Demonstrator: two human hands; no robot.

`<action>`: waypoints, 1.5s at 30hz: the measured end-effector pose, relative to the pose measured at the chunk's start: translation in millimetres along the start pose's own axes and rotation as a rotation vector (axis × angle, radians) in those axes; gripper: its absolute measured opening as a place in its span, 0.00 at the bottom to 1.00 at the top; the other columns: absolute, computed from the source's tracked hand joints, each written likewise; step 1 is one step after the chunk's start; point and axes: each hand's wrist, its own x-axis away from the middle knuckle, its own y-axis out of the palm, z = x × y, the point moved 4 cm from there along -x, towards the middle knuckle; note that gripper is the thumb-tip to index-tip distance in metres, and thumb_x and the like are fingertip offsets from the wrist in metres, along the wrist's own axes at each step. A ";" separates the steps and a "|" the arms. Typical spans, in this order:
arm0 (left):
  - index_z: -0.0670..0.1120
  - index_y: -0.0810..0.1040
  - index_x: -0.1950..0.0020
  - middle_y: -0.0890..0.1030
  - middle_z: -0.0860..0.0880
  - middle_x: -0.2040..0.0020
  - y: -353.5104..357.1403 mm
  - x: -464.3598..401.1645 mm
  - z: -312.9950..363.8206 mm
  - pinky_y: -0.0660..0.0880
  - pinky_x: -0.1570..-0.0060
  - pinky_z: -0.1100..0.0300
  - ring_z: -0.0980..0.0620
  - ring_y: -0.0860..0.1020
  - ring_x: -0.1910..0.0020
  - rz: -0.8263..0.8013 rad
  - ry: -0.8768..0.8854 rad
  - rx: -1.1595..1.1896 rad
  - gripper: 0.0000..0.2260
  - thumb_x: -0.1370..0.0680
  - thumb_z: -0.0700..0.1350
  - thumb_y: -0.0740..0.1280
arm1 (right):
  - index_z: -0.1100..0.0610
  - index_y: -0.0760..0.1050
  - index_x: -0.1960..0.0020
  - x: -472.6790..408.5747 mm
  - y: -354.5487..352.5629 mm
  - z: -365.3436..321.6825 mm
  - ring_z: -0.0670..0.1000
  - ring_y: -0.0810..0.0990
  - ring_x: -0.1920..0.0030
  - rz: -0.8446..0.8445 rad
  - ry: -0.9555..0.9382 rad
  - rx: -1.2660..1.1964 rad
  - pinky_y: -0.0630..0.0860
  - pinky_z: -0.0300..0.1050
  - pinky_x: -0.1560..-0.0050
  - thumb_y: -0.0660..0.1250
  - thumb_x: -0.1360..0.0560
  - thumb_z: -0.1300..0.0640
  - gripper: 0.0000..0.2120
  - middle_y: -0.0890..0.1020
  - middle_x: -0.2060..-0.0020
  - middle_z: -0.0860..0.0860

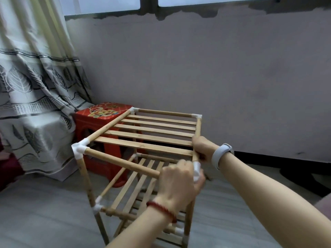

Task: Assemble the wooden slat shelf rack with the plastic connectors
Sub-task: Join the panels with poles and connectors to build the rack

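The wooden slat shelf rack [148, 133] stands on the floor with a top tier of slats and lower tiers beneath. White plastic connectors join its dowels, one at the near left corner [79, 148] and others at the far corners. My left hand [179, 179] grips the near right corner, where the front dowel [121, 162] meets a white connector [196, 170] partly hidden by my fingers. My right hand [203, 149] grips the right side dowel [197, 129] just behind that connector.
A red patterned plastic stool [100, 119] stands behind the rack, against a leaf-print curtain [35, 86] on the left. A grey wall runs behind. Grey floor surrounds the rack, and a dark object lies at the far right [304, 178].
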 end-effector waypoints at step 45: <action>0.46 0.64 0.27 0.74 0.52 0.46 -31.8 18.1 -66.8 0.62 0.43 0.59 0.55 0.70 0.48 -0.435 0.272 0.175 0.34 0.27 0.60 0.41 | 0.53 0.65 0.39 102.4 42.6 53.0 0.49 0.77 0.64 -0.178 -0.262 -0.173 0.76 0.55 0.46 0.45 0.18 0.46 0.16 0.78 0.61 0.57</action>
